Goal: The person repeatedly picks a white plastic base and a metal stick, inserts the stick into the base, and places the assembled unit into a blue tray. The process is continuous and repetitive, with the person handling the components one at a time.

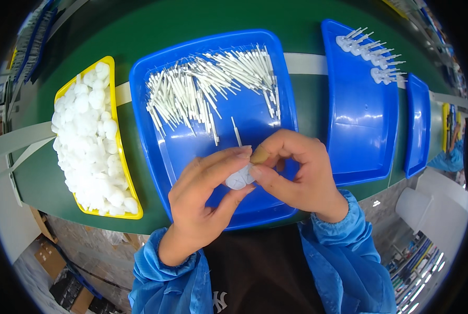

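Note:
Above the near part of the middle blue tray [179,172], my left hand [200,191] pinches a small white rounded plastic piece [237,180] between thumb and fingers. My right hand [304,170] meets it from the other side, thumb and forefinger closed on the same piece. One right fingertip wears a yellowish cover [260,155]. A thin white stick [236,131] rises just beyond my fingertips; whether it is joined to the piece is hidden. Farther back in that tray lie many loose thin white sticks [213,78].
To the left, a yellow tray [124,157] is heaped with white rounded pieces [87,141]. On the right, another blue tray [362,141] carries several white pieces with sticks [372,55] at its far end. Beyond are a smaller blue tray [419,125] and another person's blue sleeve [448,158].

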The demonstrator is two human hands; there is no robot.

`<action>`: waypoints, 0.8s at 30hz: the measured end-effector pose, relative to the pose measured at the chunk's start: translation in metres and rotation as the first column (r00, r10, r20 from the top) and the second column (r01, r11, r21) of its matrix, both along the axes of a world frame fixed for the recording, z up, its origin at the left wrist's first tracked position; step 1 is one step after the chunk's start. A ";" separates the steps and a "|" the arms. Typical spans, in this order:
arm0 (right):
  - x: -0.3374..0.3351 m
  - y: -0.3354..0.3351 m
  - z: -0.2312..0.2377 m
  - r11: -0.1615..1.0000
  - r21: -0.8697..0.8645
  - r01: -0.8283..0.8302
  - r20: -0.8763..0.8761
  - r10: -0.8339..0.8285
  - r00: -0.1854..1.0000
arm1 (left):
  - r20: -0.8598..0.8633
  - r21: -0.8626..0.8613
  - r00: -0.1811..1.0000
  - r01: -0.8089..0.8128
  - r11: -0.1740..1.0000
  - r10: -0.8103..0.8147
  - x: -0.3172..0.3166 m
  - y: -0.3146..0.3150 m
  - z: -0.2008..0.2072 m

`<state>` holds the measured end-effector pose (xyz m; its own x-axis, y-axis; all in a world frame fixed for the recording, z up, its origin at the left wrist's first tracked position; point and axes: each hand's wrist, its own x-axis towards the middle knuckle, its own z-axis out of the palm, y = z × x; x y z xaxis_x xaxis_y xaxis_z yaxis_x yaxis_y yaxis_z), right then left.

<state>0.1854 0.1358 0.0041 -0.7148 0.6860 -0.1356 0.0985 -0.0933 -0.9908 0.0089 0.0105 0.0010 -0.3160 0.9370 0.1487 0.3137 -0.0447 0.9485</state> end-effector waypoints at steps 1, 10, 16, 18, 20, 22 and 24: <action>0.000 0.003 0.003 1.000 -0.021 -0.019 0.032 0.020 0.999 | -0.073 0.024 0.997 0.022 0.999 -0.020 -0.003 0.002 0.000; 0.002 0.000 0.006 0.993 -0.102 -0.062 0.034 0.065 0.997 | -0.219 0.095 0.975 0.072 0.993 -0.049 -0.007 0.004 0.001; 0.014 0.006 0.000 0.885 0.456 -0.099 0.130 0.044 0.991 | -0.196 0.060 0.979 0.072 0.996 -0.059 -0.025 -0.016 0.004; 0.013 0.009 -0.003 0.621 0.766 -0.165 0.212 -0.002 0.977 | -0.140 0.026 0.989 0.056 0.998 -0.052 -0.034 -0.025 0.000; 0.001 0.007 0.003 0.342 0.884 -0.318 0.349 -0.032 0.937 | -0.046 -0.021 0.999 0.019 1.000 -0.020 -0.038 -0.030 -0.003; -0.009 0.003 -0.003 0.167 0.915 -0.368 0.385 -0.077 0.920 | 0.037 -0.114 0.998 0.045 0.993 -0.041 -0.040 -0.028 0.002; -0.013 0.009 -0.008 0.080 0.896 -0.437 0.444 -0.116 0.888 | 0.169 -0.221 0.985 0.056 0.974 -0.018 -0.037 -0.027 0.005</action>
